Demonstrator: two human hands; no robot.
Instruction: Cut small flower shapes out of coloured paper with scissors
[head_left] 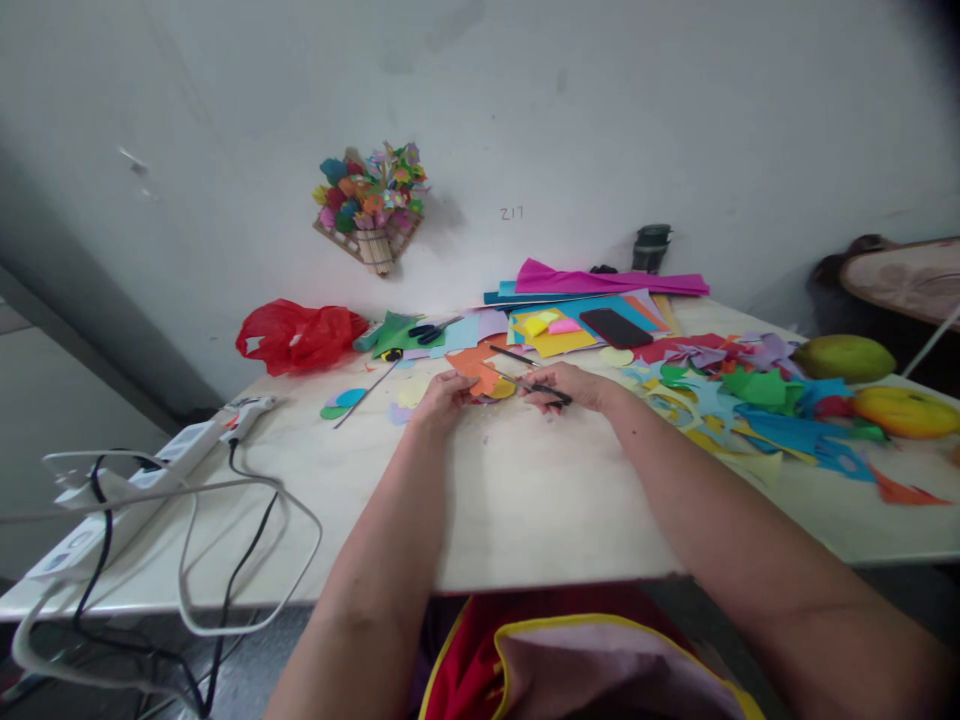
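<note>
My left hand (pixel 448 394) pinches the near left edge of a piece of orange paper (pixel 474 366) above the table. Black-handled scissors (pixel 553 393) are in my right hand (pixel 559 385), their blades pointing left at the paper. Whether the blades are apart is too small to tell. A yellow paper circle (pixel 501 388) lies just beneath the orange paper. Behind them rests a dark pencil-like stick (pixel 511 354). Blue (pixel 350 397) and green (pixel 331 412) paper circles lie left of my left hand.
Paper scraps (pixel 705 400) and two mango-like fruits (pixel 845 357) cover the right side. Coloured sheets, a phone (pixel 615 327) and other scissors (pixel 429 333) lie at the back, near a red plastic bag (pixel 300 337). A power strip (pixel 135 495) with loose cables runs along the left edge.
</note>
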